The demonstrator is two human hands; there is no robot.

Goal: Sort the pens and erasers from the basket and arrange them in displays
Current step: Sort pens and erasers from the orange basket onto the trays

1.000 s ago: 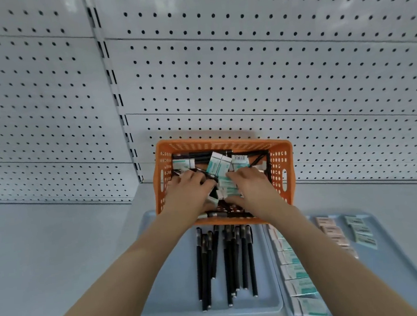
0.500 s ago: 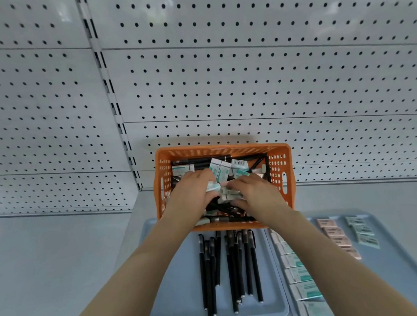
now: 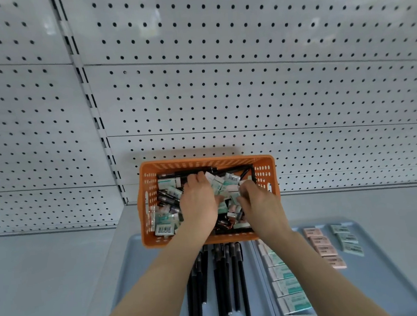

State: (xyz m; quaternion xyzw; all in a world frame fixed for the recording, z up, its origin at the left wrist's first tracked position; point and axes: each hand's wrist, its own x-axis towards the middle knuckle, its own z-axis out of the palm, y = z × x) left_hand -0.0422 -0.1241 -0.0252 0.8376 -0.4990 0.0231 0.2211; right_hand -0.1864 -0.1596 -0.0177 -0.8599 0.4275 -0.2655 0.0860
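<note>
Still deep in the orange basket (image 3: 202,161), both hands are working the mixed heap. The left hand (image 3: 198,204) has pushed on from the middle towards the far wall, fingers bent down among loose erasers (image 3: 169,183) and black pens (image 3: 178,173). The right hand (image 3: 259,202) has drawn a little apart from it and curls over a pale eraser (image 3: 234,194). Whether either hand actually grips anything I cannot tell (the fingertips are buried). That spread suggests the search is still on and nothing is lifted yet.

Nearer the person, the left tray (image 3: 142,278) holds a row of pens (image 3: 235,277). On the right tray (image 3: 392,280) lie sorted columns, green-and-white pieces (image 3: 288,286) beside pink ones (image 3: 324,249).

A barcode label (image 3: 164,229) shows on one wrapper in the basket. The other print is too small to read.
</note>
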